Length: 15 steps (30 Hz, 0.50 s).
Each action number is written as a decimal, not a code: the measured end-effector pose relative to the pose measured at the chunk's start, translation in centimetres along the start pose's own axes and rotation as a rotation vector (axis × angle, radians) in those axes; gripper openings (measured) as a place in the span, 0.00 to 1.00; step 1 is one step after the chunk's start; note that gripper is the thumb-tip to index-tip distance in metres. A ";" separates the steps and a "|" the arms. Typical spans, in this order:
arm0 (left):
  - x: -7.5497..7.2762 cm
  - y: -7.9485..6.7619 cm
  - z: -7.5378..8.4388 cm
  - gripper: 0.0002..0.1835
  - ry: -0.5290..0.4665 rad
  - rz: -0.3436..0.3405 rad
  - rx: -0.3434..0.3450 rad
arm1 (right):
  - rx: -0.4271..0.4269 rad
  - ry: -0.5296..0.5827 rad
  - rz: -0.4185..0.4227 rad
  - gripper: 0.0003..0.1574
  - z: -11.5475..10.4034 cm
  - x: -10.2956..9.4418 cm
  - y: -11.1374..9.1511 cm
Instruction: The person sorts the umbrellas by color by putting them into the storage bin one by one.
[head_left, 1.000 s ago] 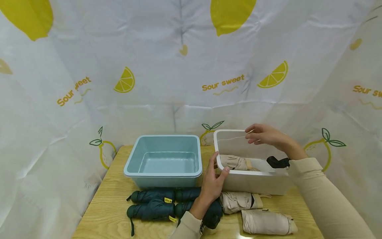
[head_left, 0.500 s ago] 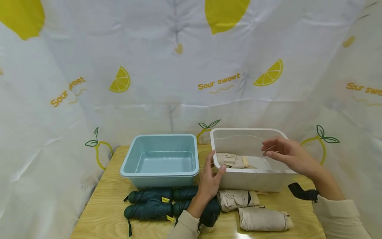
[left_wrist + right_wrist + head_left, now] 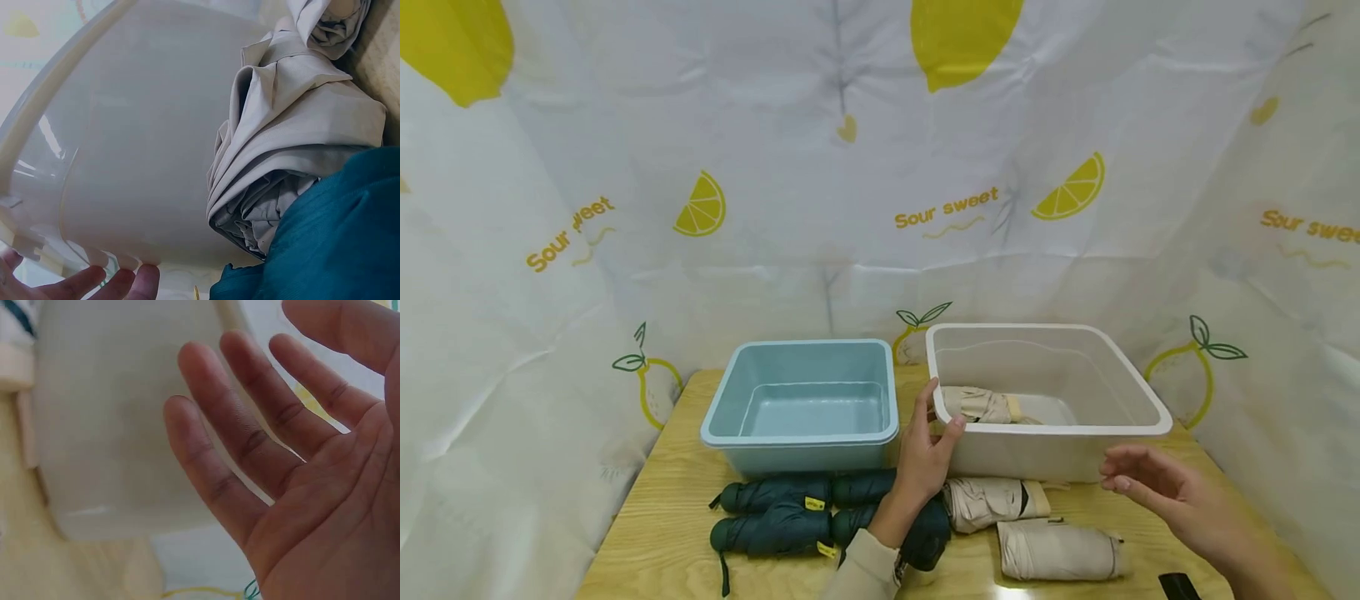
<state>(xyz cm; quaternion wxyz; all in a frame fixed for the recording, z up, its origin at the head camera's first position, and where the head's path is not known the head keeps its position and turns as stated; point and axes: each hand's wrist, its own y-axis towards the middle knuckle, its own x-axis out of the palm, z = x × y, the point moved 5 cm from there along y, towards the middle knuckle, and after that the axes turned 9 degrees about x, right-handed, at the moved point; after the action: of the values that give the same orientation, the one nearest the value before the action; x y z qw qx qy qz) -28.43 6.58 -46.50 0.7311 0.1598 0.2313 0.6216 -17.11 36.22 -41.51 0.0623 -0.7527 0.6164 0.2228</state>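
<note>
My left hand (image 3: 922,462) holds the near left corner of a white plastic bin (image 3: 1045,454), thumb at the front rim and fingers along the left side. Inside the bin, at its left end, lies a folded beige umbrella (image 3: 976,405). In the left wrist view the fingertips (image 3: 147,280) touch the outer wall. Off the bin's front right corner, my right hand (image 3: 1180,504) hovers with nothing in it; the right wrist view shows its fingers (image 3: 206,381) spread. Two folded beige umbrellas, one (image 3: 992,503) behind the other (image 3: 1060,550), lie before the bin.
A light blue basin (image 3: 808,457) stands left of the bin, with nothing in it. Several folded dark green umbrellas (image 3: 775,530) lie in front of it, partly behind my left forearm. Behind the wooden table (image 3: 647,500) hangs a lemon-print curtain (image 3: 790,283).
My right hand has come out from over the bin, moving right and toward me to beside its front right corner. The left hand keeps its hold on the bin's corner.
</note>
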 end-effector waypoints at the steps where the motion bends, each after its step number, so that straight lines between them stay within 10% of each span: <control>1: 0.0 0.0 0.0 0.35 0.002 -0.001 0.001 | 0.008 -0.008 -0.008 0.20 0.7 0.2 -0.3; 15: -0.1 0.1 0.1 0.35 -0.004 -0.006 -0.008 | 0.416 -0.241 -0.136 0.29 8.2 0.9 -3.1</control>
<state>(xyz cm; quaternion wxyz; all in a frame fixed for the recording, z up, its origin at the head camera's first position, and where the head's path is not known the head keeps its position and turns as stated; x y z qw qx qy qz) -28.51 6.47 -46.37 0.7340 0.1574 0.2279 0.6201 -16.10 39.12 -49.79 0.3035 -0.7315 0.5850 0.1747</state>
